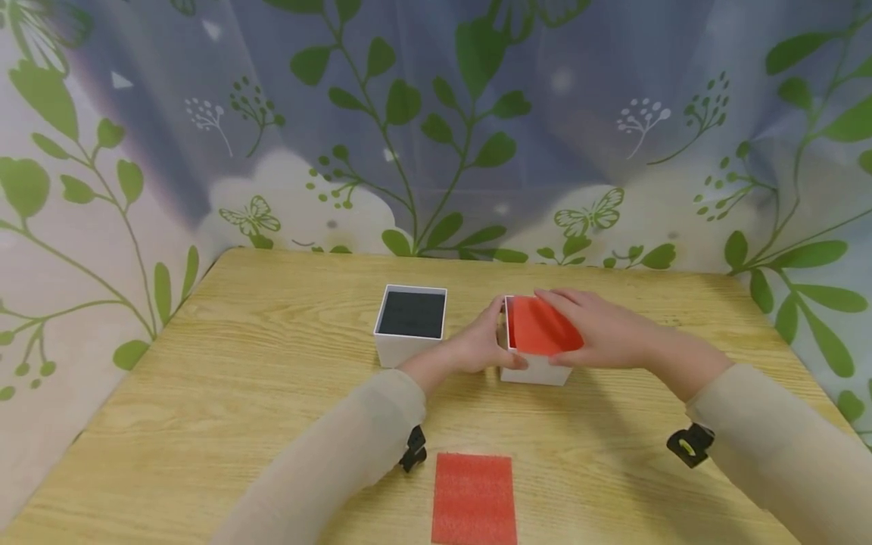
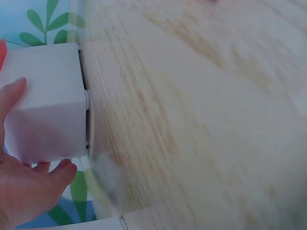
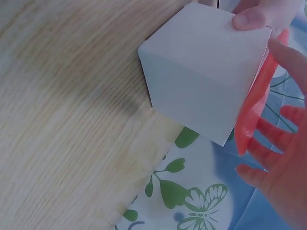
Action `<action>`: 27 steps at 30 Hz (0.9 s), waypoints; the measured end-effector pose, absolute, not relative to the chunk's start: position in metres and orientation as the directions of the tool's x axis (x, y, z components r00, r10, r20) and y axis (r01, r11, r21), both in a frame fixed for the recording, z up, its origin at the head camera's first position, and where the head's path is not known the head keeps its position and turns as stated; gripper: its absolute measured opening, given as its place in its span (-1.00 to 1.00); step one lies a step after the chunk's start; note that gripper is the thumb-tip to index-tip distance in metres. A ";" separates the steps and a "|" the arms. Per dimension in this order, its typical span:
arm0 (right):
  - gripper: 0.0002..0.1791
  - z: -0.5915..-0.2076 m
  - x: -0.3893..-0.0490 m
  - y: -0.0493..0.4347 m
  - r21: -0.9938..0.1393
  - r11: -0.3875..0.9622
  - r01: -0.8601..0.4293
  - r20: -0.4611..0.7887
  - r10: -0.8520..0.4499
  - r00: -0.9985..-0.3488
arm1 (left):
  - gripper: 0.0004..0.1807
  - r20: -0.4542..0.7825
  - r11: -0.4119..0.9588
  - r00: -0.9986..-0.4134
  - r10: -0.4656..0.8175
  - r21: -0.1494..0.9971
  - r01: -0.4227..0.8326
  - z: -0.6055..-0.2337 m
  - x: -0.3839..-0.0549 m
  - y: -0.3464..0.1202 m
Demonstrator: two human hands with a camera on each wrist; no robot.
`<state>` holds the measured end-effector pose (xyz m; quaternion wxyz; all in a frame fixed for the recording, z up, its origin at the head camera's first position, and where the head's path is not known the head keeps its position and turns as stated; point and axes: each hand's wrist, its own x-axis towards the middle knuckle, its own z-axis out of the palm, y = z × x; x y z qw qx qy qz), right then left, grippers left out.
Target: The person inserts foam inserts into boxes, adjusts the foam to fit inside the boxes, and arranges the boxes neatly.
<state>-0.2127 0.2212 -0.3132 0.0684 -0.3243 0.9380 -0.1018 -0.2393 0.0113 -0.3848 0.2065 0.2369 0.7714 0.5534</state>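
A small white box [image 1: 534, 372] stands on the table, held at its left side by my left hand [image 1: 477, 344]. In the left wrist view the thumb lies against one face of the box [image 2: 45, 81] and the other fingers reach round an adjoining face. A thin red square piece [image 1: 541, 327] lies tilted over the box's open top. My right hand [image 1: 606, 329] holds this piece by its right side, thumb at the near edge and fingers at the far one. In the right wrist view, the red piece [image 3: 259, 96] bends slightly along the box rim.
Left of my left hand stands a second white box [image 1: 395, 352] with a black square piece [image 1: 412, 314] inside. Another red square [image 1: 474, 498] lies flat on the wooden table [image 1: 272, 363] near the front. A leaf-patterned curtain [image 1: 436, 136] hangs behind the table.
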 end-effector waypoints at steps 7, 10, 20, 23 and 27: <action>0.04 -0.315 -0.225 0.216 -0.252 0.767 -0.590 -0.079 -0.624 -0.777 | -0.04 -0.048 0.332 -0.806 0.590 0.924 0.188 -0.384 -0.239 0.011; 0.06 -0.317 -0.229 0.214 -0.264 0.774 -0.575 -0.091 -0.614 -0.784 | -0.01 -0.053 0.332 -0.804 0.592 0.925 0.184 -0.384 -0.238 0.011; 0.09 -0.321 -0.235 0.217 -0.391 0.761 -0.518 -0.119 -0.600 -0.791 | 0.00 -0.043 0.325 -0.804 0.593 0.926 0.190 -0.387 -0.240 0.010; 0.10 -0.323 -0.236 0.218 -0.420 0.753 -0.507 -0.114 -0.598 -0.793 | 0.00 -0.045 0.321 -0.802 0.596 0.929 0.186 -0.388 -0.240 0.011; 0.10 -0.328 -0.237 0.222 -0.458 0.740 -0.493 -0.096 -0.593 -0.800 | 0.02 -0.047 0.320 -0.803 0.594 0.930 0.182 -0.389 -0.241 0.012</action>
